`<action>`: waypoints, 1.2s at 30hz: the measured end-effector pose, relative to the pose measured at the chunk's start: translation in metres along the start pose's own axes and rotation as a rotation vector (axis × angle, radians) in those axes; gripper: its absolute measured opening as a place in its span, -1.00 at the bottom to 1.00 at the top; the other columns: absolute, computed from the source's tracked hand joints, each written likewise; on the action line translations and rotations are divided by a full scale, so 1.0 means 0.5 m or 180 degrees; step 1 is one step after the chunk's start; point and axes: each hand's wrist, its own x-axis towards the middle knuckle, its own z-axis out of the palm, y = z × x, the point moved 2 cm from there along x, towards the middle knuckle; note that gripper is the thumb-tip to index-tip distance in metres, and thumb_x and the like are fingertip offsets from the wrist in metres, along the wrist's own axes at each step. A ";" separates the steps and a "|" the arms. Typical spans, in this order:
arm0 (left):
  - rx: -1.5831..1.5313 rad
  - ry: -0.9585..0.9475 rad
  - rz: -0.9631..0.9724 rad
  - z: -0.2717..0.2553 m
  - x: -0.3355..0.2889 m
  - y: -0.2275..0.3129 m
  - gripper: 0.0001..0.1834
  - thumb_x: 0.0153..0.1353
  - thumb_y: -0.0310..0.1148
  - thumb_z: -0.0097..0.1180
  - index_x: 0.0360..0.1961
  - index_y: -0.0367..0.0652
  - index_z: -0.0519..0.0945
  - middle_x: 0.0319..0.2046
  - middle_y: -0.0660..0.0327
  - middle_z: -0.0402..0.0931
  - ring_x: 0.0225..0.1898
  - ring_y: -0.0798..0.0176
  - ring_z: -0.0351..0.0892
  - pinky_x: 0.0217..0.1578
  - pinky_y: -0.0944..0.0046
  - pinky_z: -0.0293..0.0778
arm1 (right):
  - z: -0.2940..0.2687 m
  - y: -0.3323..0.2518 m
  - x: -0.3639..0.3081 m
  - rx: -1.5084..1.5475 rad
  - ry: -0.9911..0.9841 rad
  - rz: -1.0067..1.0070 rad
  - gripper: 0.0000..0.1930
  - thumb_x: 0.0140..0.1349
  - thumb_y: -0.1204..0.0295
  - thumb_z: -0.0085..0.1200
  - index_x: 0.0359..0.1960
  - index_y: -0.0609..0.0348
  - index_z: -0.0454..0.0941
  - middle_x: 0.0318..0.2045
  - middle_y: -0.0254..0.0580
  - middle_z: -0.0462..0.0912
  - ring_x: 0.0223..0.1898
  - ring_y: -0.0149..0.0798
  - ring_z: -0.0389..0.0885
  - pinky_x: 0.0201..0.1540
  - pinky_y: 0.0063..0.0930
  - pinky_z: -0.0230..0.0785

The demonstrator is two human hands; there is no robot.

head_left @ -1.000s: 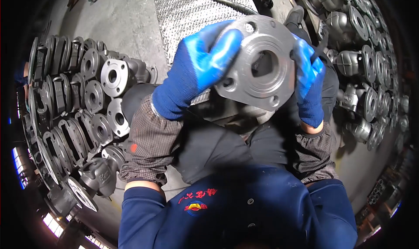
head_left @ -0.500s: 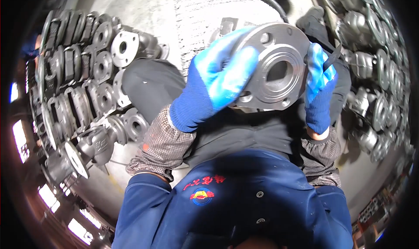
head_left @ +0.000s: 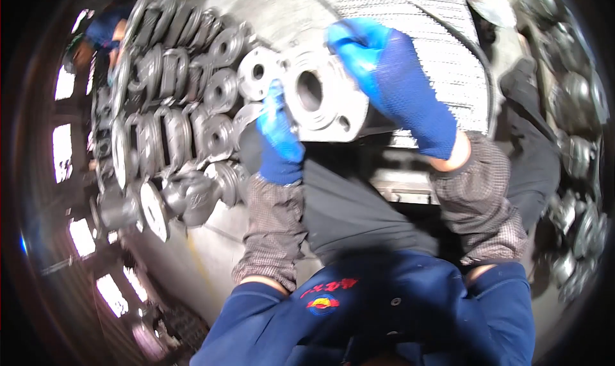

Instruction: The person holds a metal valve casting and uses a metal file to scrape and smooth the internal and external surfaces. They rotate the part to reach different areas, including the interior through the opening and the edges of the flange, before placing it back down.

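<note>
A grey metal flanged valve body point(head_left: 334, 95) is held up in front of my knees, its round flange face with a central bore and bolt holes turned toward me. My left hand point(head_left: 279, 132), in a blue coated glove, grips the flange's left edge with the thumb raised along it. At the upper right rim my gloved right hand point(head_left: 384, 61) is closed, fingers curled against the flange. Motion blur softens the fingers. The rear of the valve body is mostly hidden behind its flange, and no tool shows in my right hand.
Stacked rows of similar flanged castings point(head_left: 176, 77) stand at the left. More castings point(head_left: 576, 154) line the right side. Beyond my hands lie a white ribbed sheet point(head_left: 442, 77), a black hose point(head_left: 464, 40) and a pale disc point(head_left: 490, 4). Another person point(head_left: 102, 29) is at the far left.
The valve body has swung left toward the stacked castings as my view turned. My right hand has moved to its upper rim, and the dark pointed tool seen by it earlier no longer shows.
</note>
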 end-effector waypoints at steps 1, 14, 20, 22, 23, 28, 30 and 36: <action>0.1620 -0.0149 0.1115 -0.013 -0.010 -0.002 -0.58 0.35 -0.29 -0.10 0.09 -0.40 0.41 0.01 0.07 0.47 0.02 0.20 0.47 0.07 0.23 0.39 | -0.001 0.014 -0.005 0.0219 -0.0019 -0.0171 -0.82 0.21 0.43 0.02 -0.23 0.23 0.59 -0.50 -0.39 0.56 -0.47 -0.55 0.43 -0.40 -0.61 0.34; 0.1928 -0.1196 0.2412 0.154 -0.092 0.161 -0.49 0.15 -0.63 -0.10 0.19 -0.38 0.34 0.11 -0.02 0.40 0.01 0.14 0.50 -0.16 0.34 0.43 | -0.270 -0.090 -0.290 0.1288 0.1833 -0.0343 -0.87 0.26 0.46 0.03 -0.26 0.25 0.57 -0.55 -0.42 0.53 -0.49 -0.61 0.43 -0.45 -0.67 0.32; 0.0528 -0.1461 0.2266 0.289 -0.248 0.313 -0.55 0.24 -0.52 -0.19 0.17 -0.35 0.38 0.15 0.03 0.38 0.05 0.23 0.48 -0.11 0.39 0.44 | -0.397 -0.302 -0.514 0.1403 0.2351 -0.1340 -0.85 0.18 0.53 0.06 -0.23 0.32 0.56 -0.59 -0.37 0.53 -0.62 -0.61 0.41 -0.57 -0.70 0.29; -0.0140 -0.1925 0.1626 0.377 -0.316 0.355 -0.59 0.28 -0.50 -0.16 0.15 -0.37 0.39 0.15 -0.02 0.36 0.05 0.17 0.48 -0.01 0.30 0.47 | -0.440 -0.320 -0.605 0.0910 0.2653 -0.1583 -0.83 0.21 0.53 0.03 -0.20 0.29 0.58 -0.58 -0.40 0.52 -0.62 -0.64 0.40 -0.59 -0.75 0.22; -0.0310 -0.2156 0.1410 0.421 -0.343 0.359 -0.60 0.29 -0.50 -0.16 0.14 -0.39 0.40 0.15 -0.05 0.34 0.05 0.14 0.48 0.00 0.27 0.48 | -0.461 -0.314 -0.645 0.0699 0.2804 -0.1669 -0.83 0.22 0.53 0.02 -0.18 0.28 0.59 -0.58 -0.41 0.52 -0.62 -0.65 0.39 -0.59 -0.77 0.19; -0.0608 -0.3868 0.0271 0.622 -0.496 0.388 -0.58 0.18 -0.42 0.08 0.05 -0.41 0.46 -0.14 0.12 0.55 -0.13 0.32 0.52 -0.04 0.34 0.40 | -0.556 -0.285 -0.825 -0.0156 0.3946 -0.1284 -0.75 0.24 0.48 0.00 -0.11 0.32 0.59 -0.31 -0.26 0.65 -0.36 -0.55 0.52 -0.26 -0.68 0.35; -0.0650 -0.4400 -0.0080 0.683 -0.526 0.335 -0.50 0.16 -0.33 0.17 0.07 -0.41 0.43 -0.19 0.14 0.57 -0.22 0.36 0.54 -0.16 0.38 0.46 | -0.577 -0.264 -0.875 -0.0117 0.4346 -0.1043 -0.75 0.22 0.48 0.02 -0.11 0.36 0.59 -0.24 -0.21 0.67 -0.26 -0.47 0.57 -0.14 -0.61 0.39; -0.0879 -0.5508 -0.0059 0.854 -0.622 0.244 -0.24 0.13 0.00 0.20 0.14 -0.45 0.33 -0.28 0.16 0.54 -0.33 0.42 0.52 -0.29 0.39 0.48 | -0.657 -0.140 -1.030 -0.0364 0.5561 -0.0397 -0.73 0.22 0.50 -0.05 -0.12 0.38 0.59 -0.20 -0.16 0.66 -0.19 -0.39 0.57 -0.04 -0.54 0.37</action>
